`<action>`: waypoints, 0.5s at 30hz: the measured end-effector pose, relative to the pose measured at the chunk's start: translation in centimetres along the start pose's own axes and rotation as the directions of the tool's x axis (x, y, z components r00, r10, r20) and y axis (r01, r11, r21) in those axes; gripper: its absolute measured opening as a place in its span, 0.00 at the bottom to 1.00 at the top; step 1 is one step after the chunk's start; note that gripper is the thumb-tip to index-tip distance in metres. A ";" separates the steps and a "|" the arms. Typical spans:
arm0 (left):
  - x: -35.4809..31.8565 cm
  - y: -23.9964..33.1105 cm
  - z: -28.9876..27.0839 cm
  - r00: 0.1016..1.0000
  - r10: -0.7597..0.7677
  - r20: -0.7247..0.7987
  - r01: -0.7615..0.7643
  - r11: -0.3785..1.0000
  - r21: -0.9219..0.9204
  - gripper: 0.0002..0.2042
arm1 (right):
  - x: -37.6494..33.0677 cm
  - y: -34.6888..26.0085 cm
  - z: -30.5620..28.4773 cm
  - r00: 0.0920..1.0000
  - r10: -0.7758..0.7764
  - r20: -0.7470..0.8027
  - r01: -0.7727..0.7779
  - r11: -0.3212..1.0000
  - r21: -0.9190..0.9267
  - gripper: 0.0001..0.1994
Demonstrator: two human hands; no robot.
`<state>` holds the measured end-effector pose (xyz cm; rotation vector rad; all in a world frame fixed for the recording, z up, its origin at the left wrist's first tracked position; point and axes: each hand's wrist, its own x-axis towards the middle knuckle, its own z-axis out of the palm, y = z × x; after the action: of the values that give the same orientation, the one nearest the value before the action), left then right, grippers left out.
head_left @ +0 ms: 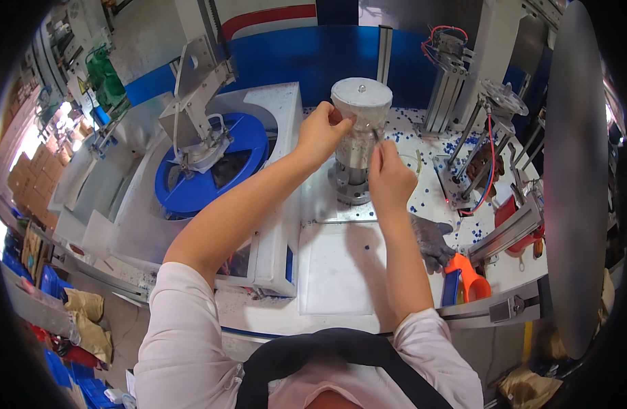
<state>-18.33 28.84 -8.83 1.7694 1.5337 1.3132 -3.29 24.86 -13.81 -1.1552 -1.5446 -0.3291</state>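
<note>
At the middle of the bench [504,273], in the head view, I have a tall clear cylinder [357,146], upright, round white lid [362,93] on top. Judging by looks: stiff, moderately light, slick-walled, maybe crackable; I'd grip around the side, just below the lid. It stands between the hands. Left hand [320,136]: thumb and forefinger at its upper left side, can't tell if pinching. Right hand [393,174]: fingers curled around a thin dark piece beside its right wall, kind unclear.

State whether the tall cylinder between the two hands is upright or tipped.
Upright: the cylinder stands on its round base, with its white top uppermost.
</note>
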 end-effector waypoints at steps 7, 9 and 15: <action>0.0 0.0 0.2 0.997 0.065 -0.049 -0.066 0.998 -0.011 0.18 | -0.4 1.0 1.3 0.991 0.027 0.132 -0.017 0.997 -0.079 0.04; 0.0 0.1 0.1 0.996 0.059 -0.070 -0.050 0.991 0.124 0.21 | -0.8 0.4 0.8 0.985 0.070 0.158 -0.062 0.997 -0.054 0.04; -0.2 1.5 0.7 0.993 0.042 -0.112 -0.017 0.976 0.218 0.26 | 0.5 1.0 1.9 0.983 0.053 0.175 -0.033 0.993 -0.116 0.04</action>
<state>-16.94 28.42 -8.03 1.8819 1.7801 1.3262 -3.54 26.92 -14.42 -1.3345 -1.6709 -0.2934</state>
